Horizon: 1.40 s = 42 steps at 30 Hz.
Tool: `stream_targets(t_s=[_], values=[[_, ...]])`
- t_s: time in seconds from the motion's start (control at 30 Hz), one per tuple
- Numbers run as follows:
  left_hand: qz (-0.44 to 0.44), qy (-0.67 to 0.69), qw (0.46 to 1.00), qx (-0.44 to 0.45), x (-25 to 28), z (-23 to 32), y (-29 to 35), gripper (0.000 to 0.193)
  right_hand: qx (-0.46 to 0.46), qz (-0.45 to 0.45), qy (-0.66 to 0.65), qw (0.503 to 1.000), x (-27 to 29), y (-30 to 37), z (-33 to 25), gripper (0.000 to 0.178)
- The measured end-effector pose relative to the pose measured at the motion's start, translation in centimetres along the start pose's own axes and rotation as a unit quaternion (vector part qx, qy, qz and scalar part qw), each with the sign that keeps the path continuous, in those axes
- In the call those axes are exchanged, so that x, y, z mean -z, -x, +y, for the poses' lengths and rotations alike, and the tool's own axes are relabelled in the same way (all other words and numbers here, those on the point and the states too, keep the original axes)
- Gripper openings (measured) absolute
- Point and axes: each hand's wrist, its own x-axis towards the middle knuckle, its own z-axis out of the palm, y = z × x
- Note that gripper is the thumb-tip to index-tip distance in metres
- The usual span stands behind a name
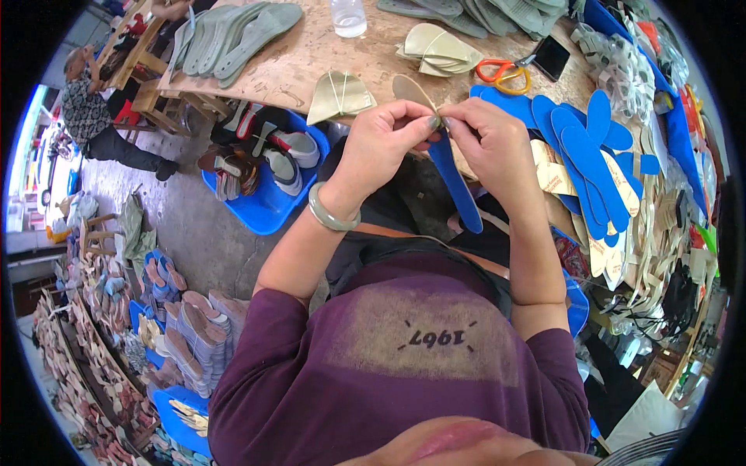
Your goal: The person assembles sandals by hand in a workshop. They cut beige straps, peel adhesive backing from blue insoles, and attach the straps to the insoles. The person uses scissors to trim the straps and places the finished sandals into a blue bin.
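Note:
Both my hands meet over the table's near edge, fingertips pinched together around the middle of a narrow insole. Its blue part (456, 185) hangs down between my forearms, and a tan end (412, 89) sticks up beyond my fingers. My left hand (392, 140) is closed on it, thumb against the fingers, with a pale bangle on the wrist. My right hand (491, 141) is closed too, thumb and forefinger at the same spot. Something thin may be between the fingertips; it is too small to make out. Loose blue insoles (587, 159) lie in a pile to the right.
Orange-handled scissors (505, 74), a phone (551, 58), tied cream pieces (342, 95) and grey soles (241, 39) lie on the wooden table (311, 58). A clear cup (348, 19) stands behind. A blue basin (268, 206) of shoes is on the left floor; a person (97, 113) stands beyond.

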Motion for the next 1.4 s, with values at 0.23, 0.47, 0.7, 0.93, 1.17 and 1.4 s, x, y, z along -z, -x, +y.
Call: stream_targets(t_s=[0.23, 0.47, 0.7, 0.93, 1.17, 1.4], values=[[-0.005, 0.003, 1.000, 0.001, 0.1, -0.2, -0.7, 0.017, -0.001, 0.005, -0.006, 1.000, -0.2, -0.1, 0.7, 0.012], [-0.027, -0.026, 0.999, 0.011, 0.5, 0.0, -0.8, 0.018, 0.010, -0.003, 0.017, 1.000, 0.0, -0.1, 0.8, 0.012], [-0.037, -0.026, 0.999, 0.028, 0.7, 0.0, -0.8, 0.019, 0.038, 0.008, 0.041, 0.998, -0.3, 0.1, 0.8, 0.011], [-0.030, -0.027, 0.999, 0.014, 0.6, -0.1, -1.0, 0.017, 0.087, 0.040, 0.073, 0.993, -0.7, 0.3, 0.9, 0.009], [-0.015, -0.033, 0.999, 0.005, 0.0, -0.4, -0.9, 0.015, 0.008, -0.007, -0.051, 0.999, -0.1, 0.2, 1.8, 0.012], [0.071, -0.089, 0.988, -0.104, -1.5, -1.4, -1.2, 0.016, -0.063, 0.019, -0.112, 0.991, -0.1, 0.2, 2.7, 0.016]])
